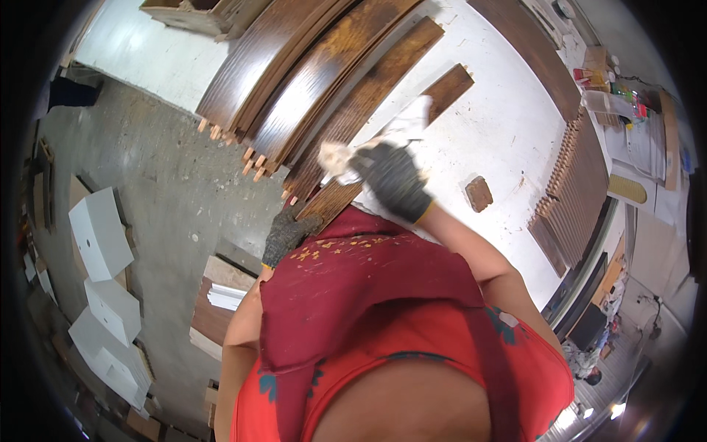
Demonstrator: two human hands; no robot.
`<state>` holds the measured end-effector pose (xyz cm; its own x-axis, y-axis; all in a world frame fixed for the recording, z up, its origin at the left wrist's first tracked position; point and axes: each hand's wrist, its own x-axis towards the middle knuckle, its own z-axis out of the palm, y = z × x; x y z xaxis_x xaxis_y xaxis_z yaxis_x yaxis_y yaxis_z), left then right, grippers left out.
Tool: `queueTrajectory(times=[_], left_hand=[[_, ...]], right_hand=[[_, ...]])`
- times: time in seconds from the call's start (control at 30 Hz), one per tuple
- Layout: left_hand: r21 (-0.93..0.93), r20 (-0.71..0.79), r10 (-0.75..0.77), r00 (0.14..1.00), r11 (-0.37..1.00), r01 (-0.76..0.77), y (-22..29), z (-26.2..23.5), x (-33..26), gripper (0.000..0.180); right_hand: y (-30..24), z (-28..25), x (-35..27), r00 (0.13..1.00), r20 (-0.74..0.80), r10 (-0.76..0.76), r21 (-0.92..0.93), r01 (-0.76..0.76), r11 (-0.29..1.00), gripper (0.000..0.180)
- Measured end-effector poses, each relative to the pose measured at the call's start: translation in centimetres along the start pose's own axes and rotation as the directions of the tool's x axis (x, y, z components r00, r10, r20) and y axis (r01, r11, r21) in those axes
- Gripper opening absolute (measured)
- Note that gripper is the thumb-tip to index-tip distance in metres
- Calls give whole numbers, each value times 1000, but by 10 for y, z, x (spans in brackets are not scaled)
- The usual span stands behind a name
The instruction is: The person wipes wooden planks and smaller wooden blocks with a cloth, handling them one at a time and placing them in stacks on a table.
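A narrow dark brown wooden slat (333,202) with small dowel pegs at its far end lies slantwise before me. My left hand (289,233), in a grey knit glove, is closed round the slat's near end, close to my apron. In a dark glove, my right hand (390,179) presses a white rag (336,159) over the slat's middle; the rag is blurred by motion, and cloth also shows beyond the hand. Rag and hand hide the middle of the slat. Directly left of it lies a wider brown board (368,99) with pegs at its near end.
More brown boards (309,96) with peg ends lie stacked farther left on the white table (508,140). To the right are a small brown block (479,194) and a row of slats (574,191). White panels (103,232) stand on the floor at left.
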<state>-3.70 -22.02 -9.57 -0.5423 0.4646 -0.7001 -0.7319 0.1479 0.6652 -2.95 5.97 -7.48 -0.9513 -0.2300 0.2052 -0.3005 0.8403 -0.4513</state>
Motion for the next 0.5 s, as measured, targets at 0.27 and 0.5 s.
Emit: queueTrajectory(times=[0.27, 0.5], left_hand=[[-44, -33, -59, 998, 997, 57, 6, 4, -5, 35], [-84, -31, -14, 999, 996, 11, 2, 7, -3, 37]], right_hand=[[140, -71, 30, 925, -343, 165, -451, -316, 834, 25], [67, -24, 12, 950, -284, 129, -241, -201, 949, 22]])
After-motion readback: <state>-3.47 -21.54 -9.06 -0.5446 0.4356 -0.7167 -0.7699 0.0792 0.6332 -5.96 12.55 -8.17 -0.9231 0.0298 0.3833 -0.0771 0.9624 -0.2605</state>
